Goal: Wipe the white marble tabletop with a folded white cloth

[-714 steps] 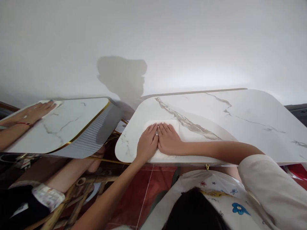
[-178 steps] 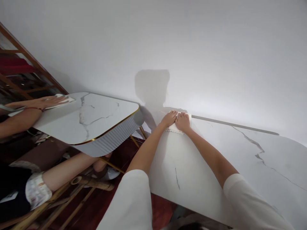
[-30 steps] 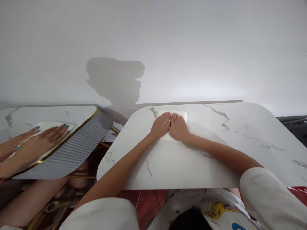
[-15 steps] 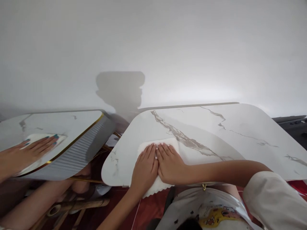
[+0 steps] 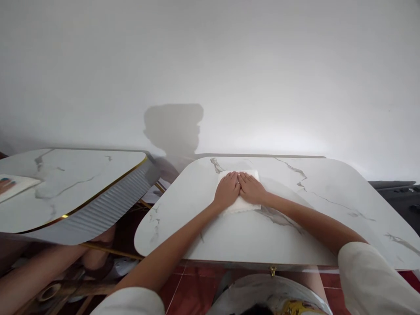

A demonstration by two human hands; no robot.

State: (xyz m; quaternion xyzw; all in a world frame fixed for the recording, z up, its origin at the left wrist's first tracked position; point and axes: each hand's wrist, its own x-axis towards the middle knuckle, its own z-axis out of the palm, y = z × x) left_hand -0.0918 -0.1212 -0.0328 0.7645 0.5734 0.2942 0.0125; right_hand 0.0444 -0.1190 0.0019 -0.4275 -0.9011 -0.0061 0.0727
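A white cloth [image 5: 244,204] lies flat on the white marble-patterned tabletop [image 5: 229,243], toward its back edge. My left hand [image 5: 227,190] rests palm down on the cloth, fingers stretched out. Beside it, my right hand [image 5: 252,188] is also flat on the cloth, its fingertips meeting those of the left. Both hands press from above, and the cloth shows around and below them.
On the left is a second marble-patterned table [image 5: 82,175] with a gold rim and ribbed side. Another person's hand [image 5: 5,184] rests there on a white cloth [image 5: 24,186]. A white wall [image 5: 262,65] stands behind. A brass-coloured catch [image 5: 272,271] hangs at my table's front edge.
Both my hands and the cloth have slid away from me and to the right, from the front edge toward the back. The other person's hand and cloth have shifted left.
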